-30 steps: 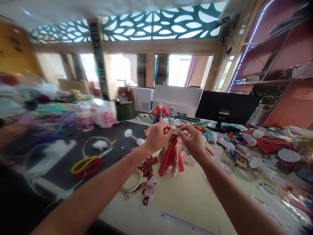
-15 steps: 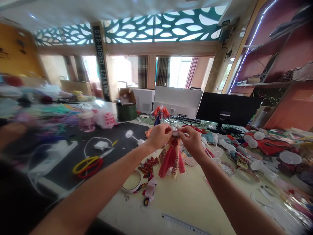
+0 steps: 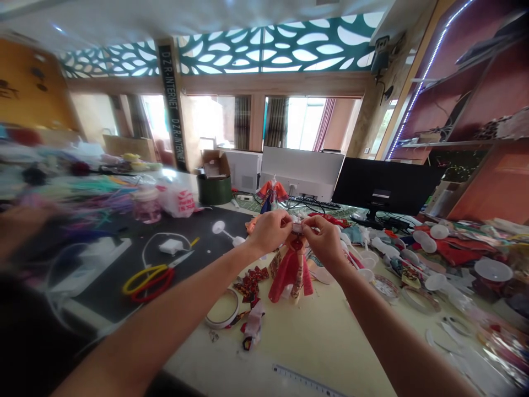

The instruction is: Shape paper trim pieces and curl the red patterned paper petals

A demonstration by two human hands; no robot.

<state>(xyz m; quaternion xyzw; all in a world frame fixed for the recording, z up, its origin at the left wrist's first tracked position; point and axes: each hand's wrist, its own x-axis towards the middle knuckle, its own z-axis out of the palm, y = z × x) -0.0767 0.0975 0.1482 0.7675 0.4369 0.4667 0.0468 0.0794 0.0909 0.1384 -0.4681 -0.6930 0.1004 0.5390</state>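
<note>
A small doll in a red and pink dress [image 3: 290, 273] stands upright on the cream table [image 3: 322, 336]. My left hand [image 3: 269, 230] and my right hand [image 3: 325, 240] meet at the doll's top, fingers pinched on a small whitish piece at its neck [image 3: 297, 226]. Both hands are closed on the doll. Red patterned fabric scraps [image 3: 251, 284] lie just left of the skirt.
A tape roll [image 3: 223, 311] and a ruler [image 3: 306, 381] lie near me. Scissors with yellow and red handles [image 3: 151, 274] rest on a black mat at left. Clear plastic stands and cloth pieces [image 3: 425, 259] crowd the right. Monitors [image 3: 384, 182] and another dressed doll [image 3: 271, 193] stand behind.
The hands stay pinched at the doll's top; they and the doll sit slightly lower in view. Nothing else has visibly moved.
</note>
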